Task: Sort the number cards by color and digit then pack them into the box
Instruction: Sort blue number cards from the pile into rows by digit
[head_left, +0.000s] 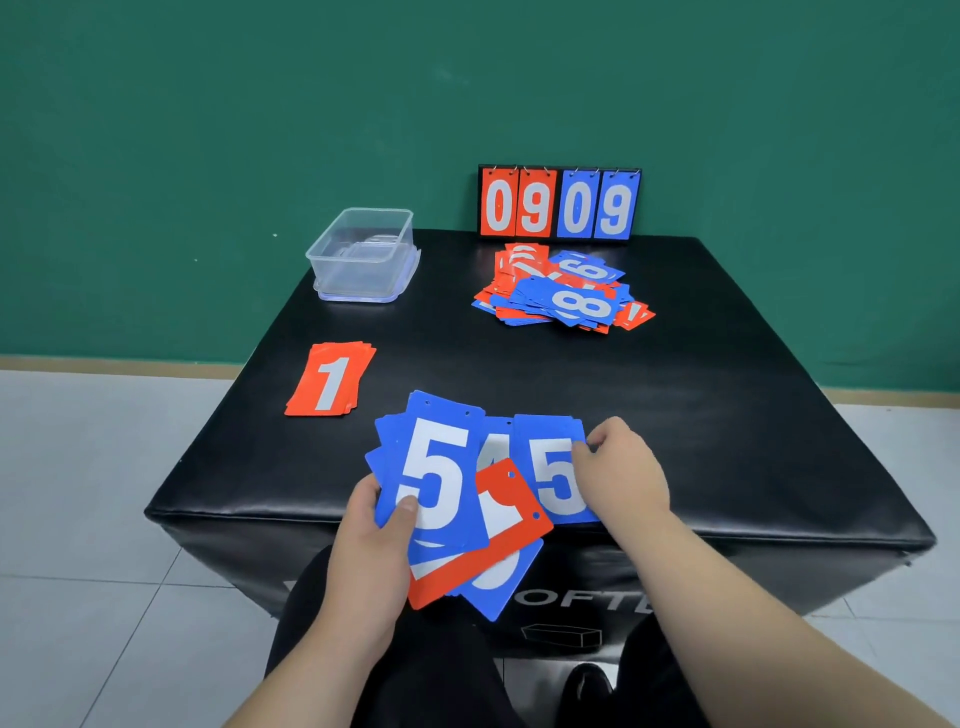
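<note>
My left hand (371, 540) grips a fan of number cards (441, 483) over the near edge of the black table; a blue 5 is on top, with a red card (498, 519) and more blue ones beneath. My right hand (621, 470) pinches another blue 5 card (553, 467) at its right edge, beside the fan. A small stack of red 1 cards (330, 378) lies at the table's left edge. A mixed heap of red and blue cards (563, 293), blue 8 on top, sits far right. The clear plastic box (363, 254) stands open at the far left.
A flip scoreboard (558, 203) reading 0 9 0 9 stands at the table's back edge against the green wall. The black padded table (675, 415) has bare surface in its middle and right. My knees are below the near edge.
</note>
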